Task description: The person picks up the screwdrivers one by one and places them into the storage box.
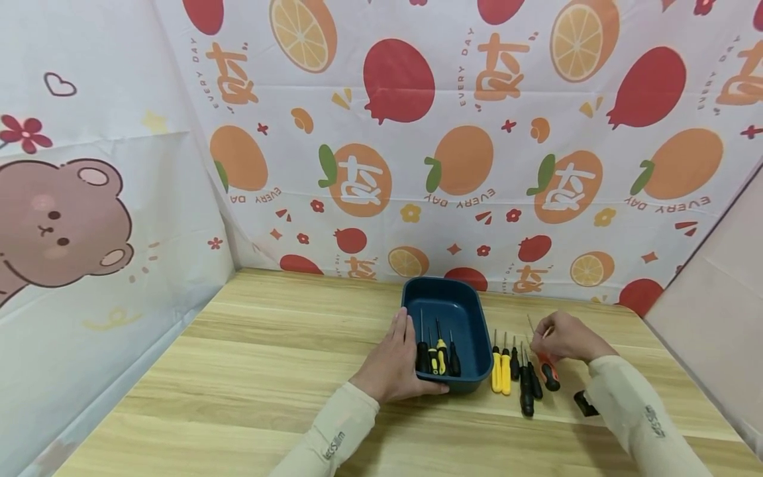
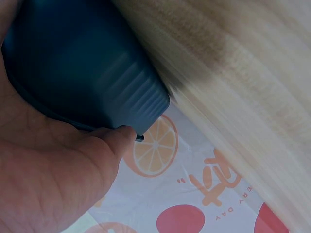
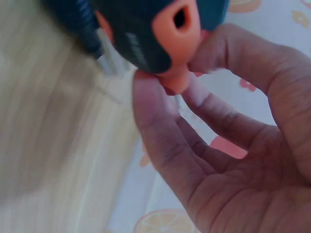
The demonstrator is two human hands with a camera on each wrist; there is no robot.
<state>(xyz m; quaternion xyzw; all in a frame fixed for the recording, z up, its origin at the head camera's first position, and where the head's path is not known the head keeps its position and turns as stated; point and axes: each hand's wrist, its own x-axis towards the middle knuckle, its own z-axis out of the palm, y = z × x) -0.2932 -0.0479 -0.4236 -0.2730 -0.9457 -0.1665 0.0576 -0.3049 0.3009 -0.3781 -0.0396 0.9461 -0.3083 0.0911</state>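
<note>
A dark blue plastic box (image 1: pixel 467 318) stands on the table, with several black and black-and-yellow screwdrivers (image 1: pixel 441 354) lying in its left part. My left hand (image 1: pixel 390 361) grips the box's near left corner, fingers along the left side and thumb across the front; the left wrist view shows the thumb (image 2: pixel 104 145) at the rim. To the right of the box, my right hand (image 1: pixel 563 338) pinches an orange-and-black screwdriver (image 3: pixel 177 36) near where handle meets shaft. Its handle points toward me, its shaft away.
Beside the box's right side lie two yellow screwdrivers (image 1: pixel 501 371) and several black screwdrivers (image 1: pixel 527 391). A small black object (image 1: pixel 585 403) sits partly behind the right sleeve. Fruit-printed cloth (image 1: pixel 399 165) hangs along the wooden table's (image 1: pixel 238 371) back edge.
</note>
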